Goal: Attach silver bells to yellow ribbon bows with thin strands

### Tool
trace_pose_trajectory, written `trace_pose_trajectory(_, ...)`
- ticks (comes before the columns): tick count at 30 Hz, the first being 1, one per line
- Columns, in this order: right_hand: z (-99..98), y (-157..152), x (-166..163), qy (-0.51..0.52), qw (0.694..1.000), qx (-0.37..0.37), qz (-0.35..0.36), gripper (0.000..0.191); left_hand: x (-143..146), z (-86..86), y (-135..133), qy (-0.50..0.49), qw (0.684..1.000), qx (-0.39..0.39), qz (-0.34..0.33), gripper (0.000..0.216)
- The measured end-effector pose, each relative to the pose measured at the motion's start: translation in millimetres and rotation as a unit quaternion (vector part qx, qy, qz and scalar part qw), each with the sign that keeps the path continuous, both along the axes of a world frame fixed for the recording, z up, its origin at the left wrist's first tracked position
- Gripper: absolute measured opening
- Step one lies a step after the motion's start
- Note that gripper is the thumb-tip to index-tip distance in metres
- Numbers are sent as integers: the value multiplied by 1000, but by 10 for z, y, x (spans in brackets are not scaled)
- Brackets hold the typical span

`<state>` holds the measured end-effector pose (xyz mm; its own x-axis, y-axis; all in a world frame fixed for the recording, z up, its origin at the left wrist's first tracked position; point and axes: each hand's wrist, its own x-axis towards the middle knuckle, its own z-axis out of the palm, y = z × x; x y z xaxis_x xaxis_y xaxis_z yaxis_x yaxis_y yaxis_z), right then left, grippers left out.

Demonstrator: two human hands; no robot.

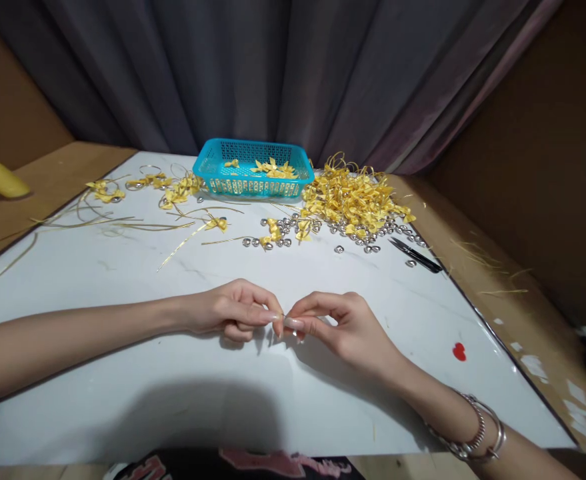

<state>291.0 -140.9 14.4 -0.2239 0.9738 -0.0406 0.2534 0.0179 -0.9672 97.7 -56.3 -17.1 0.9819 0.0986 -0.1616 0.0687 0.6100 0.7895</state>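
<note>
My left hand and my right hand meet over the middle of the white table top. Thumb and forefinger are pinched on each side, with the fingertips almost touching. Whatever lies between them is tiny and mostly covered; only a small dark, shiny bit shows. Beyond the hands lie loose silver beads and a yellow ribbon bow with a gold cord tail. Bracelets circle my right wrist.
A blue plastic basket holds some yellow bows. Right of it rises a heap of yellow bows. Black thread snips lie near the right edge, a red heart closer in. Gold cords are strewn at left.
</note>
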Motion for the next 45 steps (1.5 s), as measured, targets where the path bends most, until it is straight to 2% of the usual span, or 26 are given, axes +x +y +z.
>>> trace_pose_trajectory(19, 1, 0, -20, 59, 996, -69, -10, 10, 1, -12, -7, -1, 1000, -13, 13, 15)
trace_pose_trajectory(45, 4, -11, -15, 53, 996, -73, 0, 12, 9, -12, 2, 5, 1000, -18, 15, 14)
